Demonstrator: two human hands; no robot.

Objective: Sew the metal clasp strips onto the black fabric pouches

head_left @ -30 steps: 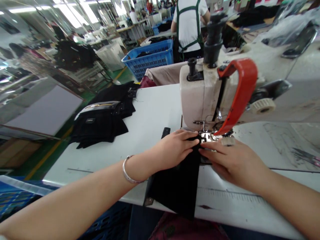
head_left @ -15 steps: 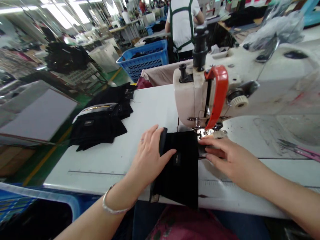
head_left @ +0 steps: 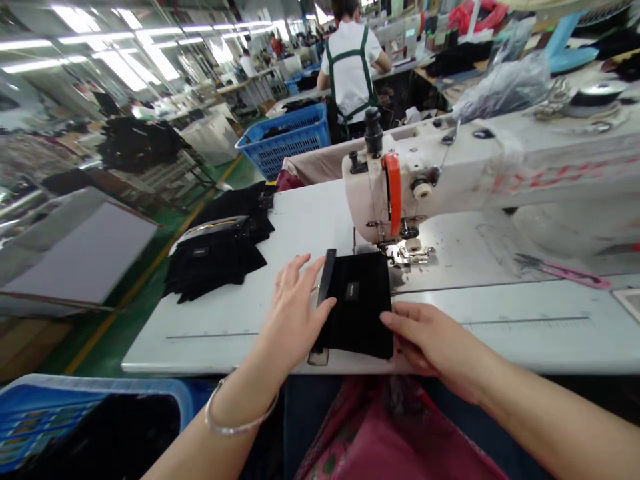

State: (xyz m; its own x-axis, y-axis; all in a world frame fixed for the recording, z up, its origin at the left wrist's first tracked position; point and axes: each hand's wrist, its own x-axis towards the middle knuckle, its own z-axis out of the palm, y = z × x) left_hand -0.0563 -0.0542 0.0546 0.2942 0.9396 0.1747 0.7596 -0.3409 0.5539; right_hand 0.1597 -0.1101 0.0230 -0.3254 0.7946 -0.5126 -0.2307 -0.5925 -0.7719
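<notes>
A small black fabric piece (head_left: pixel 361 303) with a tiny label lies flat on the white sewing table (head_left: pixel 240 320), just in front of the presser foot (head_left: pixel 407 252) of the cream sewing machine (head_left: pixel 450 180). My left hand (head_left: pixel 295 310) rests on its left edge, fingers spread and thumb over the cloth. At the lower right corner of the piece, my right hand (head_left: pixel 430 340) holds the cloth with its fingers flat on top. A silver bangle (head_left: pixel 240 419) circles my left wrist.
A pile of black fabric pieces (head_left: pixel 217 250) sits at the table's left. Pink-handled scissors (head_left: pixel 565 270) lie at the right. A blue crate (head_left: pixel 290 133) stands behind the table, another blue bin (head_left: pixel 75 420) at my lower left. A person in a white shirt (head_left: pixel 353 67) works farther back.
The black piece has slid back from under the presser foot toward me. Both hands came back with it, my left hand moving to its left edge. The view has pulled back and up.
</notes>
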